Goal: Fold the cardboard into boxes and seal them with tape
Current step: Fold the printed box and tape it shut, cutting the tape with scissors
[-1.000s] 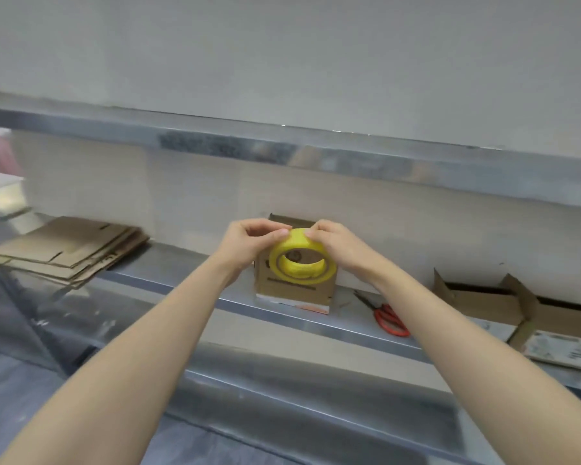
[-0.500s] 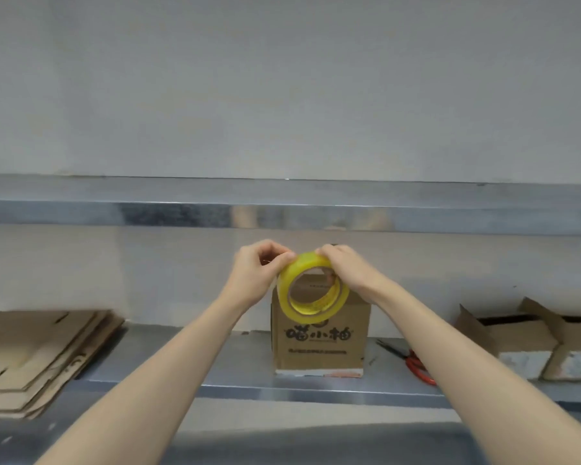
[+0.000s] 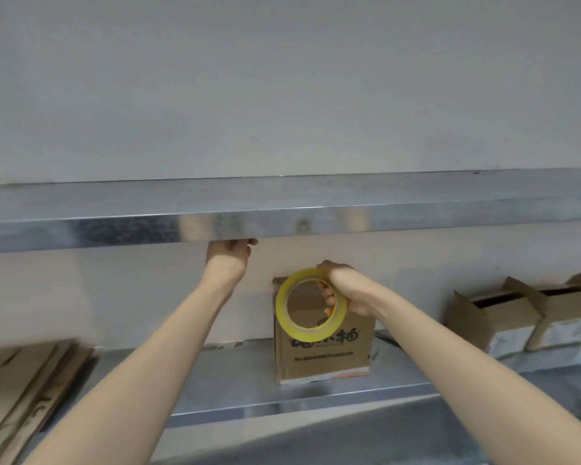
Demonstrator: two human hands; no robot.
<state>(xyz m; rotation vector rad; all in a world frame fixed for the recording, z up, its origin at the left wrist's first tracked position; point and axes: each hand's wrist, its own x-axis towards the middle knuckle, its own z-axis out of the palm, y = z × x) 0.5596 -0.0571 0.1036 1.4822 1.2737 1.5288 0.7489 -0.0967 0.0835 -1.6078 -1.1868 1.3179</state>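
My right hand (image 3: 346,290) grips a yellow tape roll (image 3: 302,333), fingers through its core, holding it upright in front of a folded cardboard box (image 3: 322,360). The box has dark print and stands on the lower metal shelf (image 3: 235,380). My left hand (image 3: 227,256) is raised up and to the left of the roll, just under the lip of the upper shelf (image 3: 282,209). Its fingers are curled together as in a pinch and the lip hides part of them. The clear tape strip between hand and roll is too faint to make out.
A stack of flat cardboard sheets (image 3: 24,391) lies at the left end of the lower shelf. Two open-topped boxes (image 3: 497,317) stand at the right. A plain wall runs behind both shelves.
My left hand left the top of the roll and moved up and to the left, under the upper shelf. My right hand kept hold of the roll. The view tilted upward.
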